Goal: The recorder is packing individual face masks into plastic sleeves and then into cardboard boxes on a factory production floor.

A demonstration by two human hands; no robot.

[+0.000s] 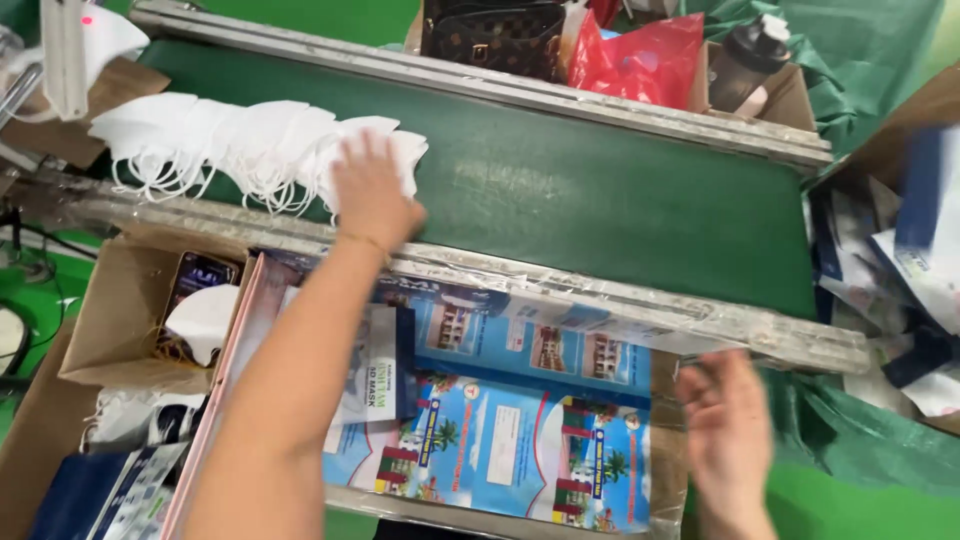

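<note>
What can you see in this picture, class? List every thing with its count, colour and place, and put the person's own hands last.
Face masks: overlapping row, count unclear, white, left on the belt.
Conveyor belt: one, green, across the middle.
Printed sheets: a stack, blue, below the belt.
Cardboard box: one, brown, lower left, a white mask inside.
Handbag: one, dark brown, behind the belt.
Plastic bag: one, red, beside the handbag.
Bottle: one, dark, upper right.
Left hand: on the masks.
Right hand: blurred, empty, lower right.
</note>
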